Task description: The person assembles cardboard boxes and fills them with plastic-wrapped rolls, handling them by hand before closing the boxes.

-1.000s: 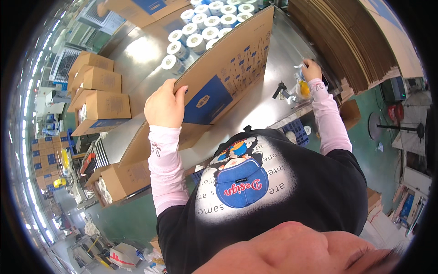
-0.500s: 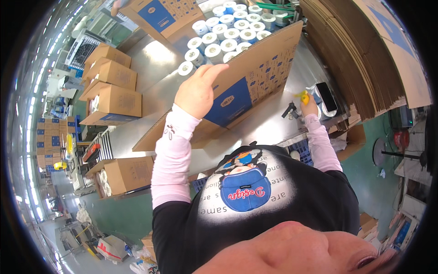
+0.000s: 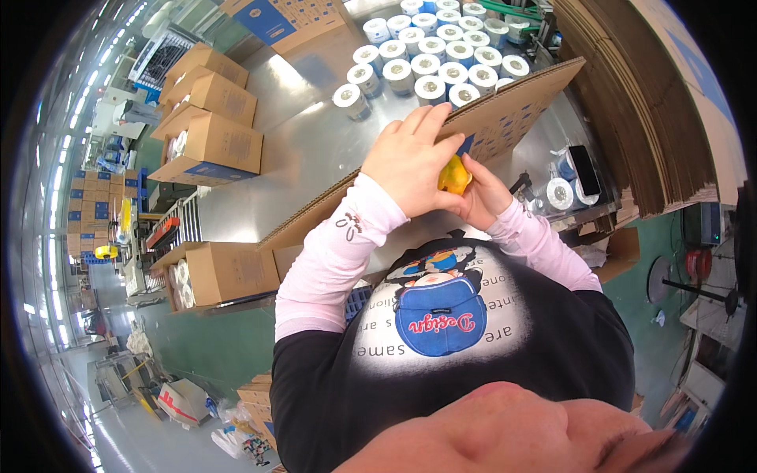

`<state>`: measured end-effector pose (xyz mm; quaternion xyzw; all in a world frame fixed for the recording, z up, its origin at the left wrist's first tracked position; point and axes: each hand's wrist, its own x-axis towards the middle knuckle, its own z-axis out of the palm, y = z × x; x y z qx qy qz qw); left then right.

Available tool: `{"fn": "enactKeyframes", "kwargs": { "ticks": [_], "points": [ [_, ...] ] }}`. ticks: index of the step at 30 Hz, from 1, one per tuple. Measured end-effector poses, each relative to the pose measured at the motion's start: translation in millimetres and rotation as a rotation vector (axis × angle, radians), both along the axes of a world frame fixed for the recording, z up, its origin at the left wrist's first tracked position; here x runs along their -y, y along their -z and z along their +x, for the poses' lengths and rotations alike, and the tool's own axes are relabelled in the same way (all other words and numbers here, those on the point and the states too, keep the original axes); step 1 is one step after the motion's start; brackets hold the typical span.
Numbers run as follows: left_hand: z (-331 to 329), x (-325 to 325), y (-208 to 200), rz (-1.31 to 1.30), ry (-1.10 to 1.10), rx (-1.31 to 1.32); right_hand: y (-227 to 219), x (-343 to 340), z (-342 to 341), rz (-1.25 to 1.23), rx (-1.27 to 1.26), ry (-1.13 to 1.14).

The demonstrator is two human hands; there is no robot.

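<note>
L hand (image 3: 410, 162) is spreading its thumb away from its straight fingers, which are lying over the top edge of a brown cardboard panel (image 3: 524, 117) w/ blue print; can't tell if it's also touching the small yellow thing (image 3: 455, 176). R hand (image 3: 485, 193) is curling round that yellow thing & gripping it; the thing, exact kind unclear, is sitting betw. the 2 hands, close to the panel. Panel is standing tilted on a metal table (image 3: 296, 150), its edge running diag. from lower L to upper R. Behind it, a big grp of upright white rolls (image 3: 428, 65) is standing. At R, a blk phone (image 3: 584, 169) is lying by a few more rolls (image 3: 560, 194), nr a tall stack of flat cardboard (image 3: 623, 102). Far L, 3 open cartons (image 3: 229, 146) are standing in a row; 1 more carton (image 3: 233, 274) is standing lower L, holding white rolls. Person is wearing pale pink sleeves (image 3: 315, 260) & a blk T-shirt (image 3: 568, 347).
</note>
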<state>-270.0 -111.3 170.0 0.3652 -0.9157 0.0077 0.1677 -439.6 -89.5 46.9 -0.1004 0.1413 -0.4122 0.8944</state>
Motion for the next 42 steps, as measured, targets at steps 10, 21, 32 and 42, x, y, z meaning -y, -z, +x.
{"fn": "enactKeyframes", "kwargs": {
  "ticks": [10,21,32,42],
  "points": [
    [6.3,-1.4,-3.5,0.203,0.078,0.009,-33.8,-18.2,-12.8,-0.371,-0.458,-0.023],
    [6.1,-2.0,0.3,0.142,0.053,0.059,-35.4,-30.6,-8.6,-0.549,-0.876,0.038],
    [8.1,-3.9,1.2,0.179,0.117,0.011,-34.4,-26.6,-19.1,-0.668,-0.921,0.161],
    [5.5,-2.4,-2.1,0.21,0.058,0.005,-21.9,-30.0,-7.3,-0.37,-0.551,0.281]
  ]
}}
